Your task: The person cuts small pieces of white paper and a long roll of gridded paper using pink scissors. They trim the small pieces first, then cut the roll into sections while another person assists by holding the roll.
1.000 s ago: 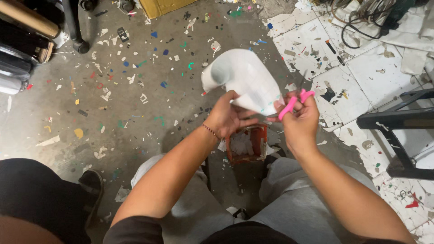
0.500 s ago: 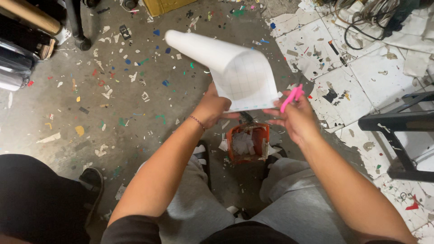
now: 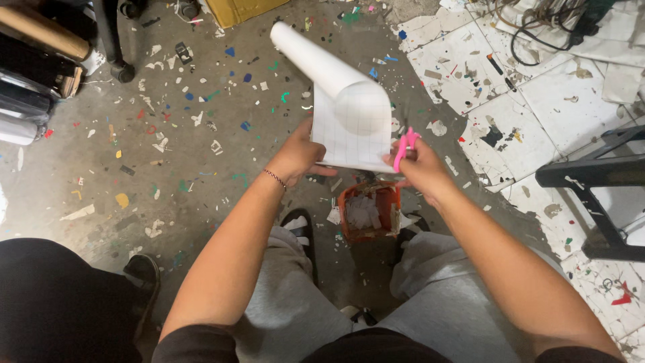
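My left hand [image 3: 296,156] grips the lower left edge of a white sheet [image 3: 349,121] with a faint grid on its back; the far part of the sheet is curled into a roll that points up and to the left. My right hand [image 3: 420,167] holds a small pink tool [image 3: 404,146] against the sheet's lower right edge. Both hands are raised above an orange bin [image 3: 369,212] full of paper scraps, which stands on the floor between my feet.
The concrete floor [image 3: 201,175] is strewn with coloured scraps. White tiles [image 3: 510,81] with cables lie at the upper right, a black metal frame [image 3: 591,188] at the right. Dark rolls [image 3: 33,74] are stacked at the upper left. Another person's dark-clothed leg [image 3: 54,302] is at the lower left.
The white sheet has been lifted and turned, its rolled end now pointing farther up and left. Both hands rose slightly with it.
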